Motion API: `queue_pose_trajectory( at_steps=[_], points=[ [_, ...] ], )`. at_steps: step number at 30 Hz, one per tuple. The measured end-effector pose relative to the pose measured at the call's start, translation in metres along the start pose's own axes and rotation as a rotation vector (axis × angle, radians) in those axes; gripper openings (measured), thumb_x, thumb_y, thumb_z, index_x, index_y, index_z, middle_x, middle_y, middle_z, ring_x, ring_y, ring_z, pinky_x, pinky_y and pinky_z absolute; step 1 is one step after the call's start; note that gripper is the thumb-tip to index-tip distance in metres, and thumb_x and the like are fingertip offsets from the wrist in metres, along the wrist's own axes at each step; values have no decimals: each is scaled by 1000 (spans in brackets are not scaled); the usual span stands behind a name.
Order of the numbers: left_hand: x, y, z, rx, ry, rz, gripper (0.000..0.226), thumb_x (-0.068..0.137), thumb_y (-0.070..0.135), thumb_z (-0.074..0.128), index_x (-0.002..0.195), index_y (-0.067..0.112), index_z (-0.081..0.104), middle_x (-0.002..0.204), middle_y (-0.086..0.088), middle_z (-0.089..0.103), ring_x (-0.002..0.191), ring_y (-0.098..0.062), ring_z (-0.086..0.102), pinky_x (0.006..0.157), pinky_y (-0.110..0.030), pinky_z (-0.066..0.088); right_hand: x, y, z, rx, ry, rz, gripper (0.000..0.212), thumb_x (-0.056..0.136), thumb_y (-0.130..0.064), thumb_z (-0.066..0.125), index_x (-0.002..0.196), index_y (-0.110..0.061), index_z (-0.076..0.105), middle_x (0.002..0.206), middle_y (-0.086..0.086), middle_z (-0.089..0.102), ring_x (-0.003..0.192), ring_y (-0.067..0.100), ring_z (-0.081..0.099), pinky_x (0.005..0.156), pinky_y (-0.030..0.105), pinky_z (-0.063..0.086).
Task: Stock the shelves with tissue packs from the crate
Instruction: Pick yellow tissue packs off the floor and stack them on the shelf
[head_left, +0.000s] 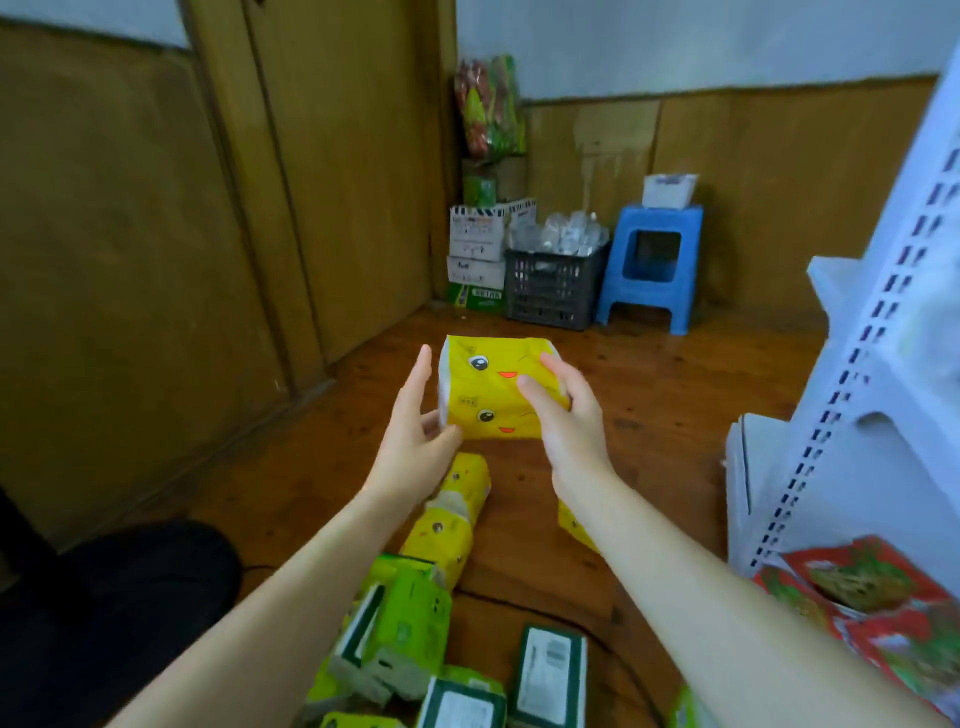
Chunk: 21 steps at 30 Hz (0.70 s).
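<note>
Two yellow tissue packs (485, 392) with cartoon faces, stacked one on the other, are held up above the wooden floor at the centre of the head view. My right hand (569, 421) grips their right end, fingers curled over the top. My left hand (415, 436) touches their left end with straight fingers and the thumb under the lower corner. More yellow packs (457, 512) lie below my hands. Green packs (410, 618) and white-and-green packs (548, 670) are heaped at the bottom centre. The white shelf unit (883, 322) stands at the right.
A dark plastic crate (553, 286) with clear wrapped goods sits at the far wall beside a blue stool (652, 265) and stacked cartons (478, 244). Red snack bags (878, 603) lie at the lower right. A wooden door (337, 156) is at the back left.
</note>
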<state>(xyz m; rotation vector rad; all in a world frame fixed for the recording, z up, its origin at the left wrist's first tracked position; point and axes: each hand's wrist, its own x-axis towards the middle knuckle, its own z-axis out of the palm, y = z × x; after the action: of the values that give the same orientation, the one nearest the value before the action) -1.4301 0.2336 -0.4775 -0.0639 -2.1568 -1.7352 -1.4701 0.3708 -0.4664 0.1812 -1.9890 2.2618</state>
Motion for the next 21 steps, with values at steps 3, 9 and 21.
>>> queue_pose_trajectory(
  at_steps=[3,9,21],
  points=[
    [14,70,-12,-211,-52,-56,46,99,12,34,127,47,42,107,25,60,90,0,63,75,-20,54,-6,-66,1,-94,-44,-134,39,87,-25,62,125,-28,53,127,-10,44,112,-1,34,95,23,33],
    [41,180,-2,-338,-95,-48,35,100,37,36,134,37,42,121,4,60,92,-14,63,75,-34,50,-18,-177,-17,-183,22,-261,39,89,-29,60,127,-29,50,125,-9,40,109,0,32,90,22,32],
    [57,302,118,-419,-370,60,43,98,34,41,141,30,37,129,-3,56,80,-16,65,71,-33,52,-33,-298,-144,-281,329,-407,36,86,-27,64,121,-25,55,133,-2,48,113,5,44,92,25,40]
  ],
)
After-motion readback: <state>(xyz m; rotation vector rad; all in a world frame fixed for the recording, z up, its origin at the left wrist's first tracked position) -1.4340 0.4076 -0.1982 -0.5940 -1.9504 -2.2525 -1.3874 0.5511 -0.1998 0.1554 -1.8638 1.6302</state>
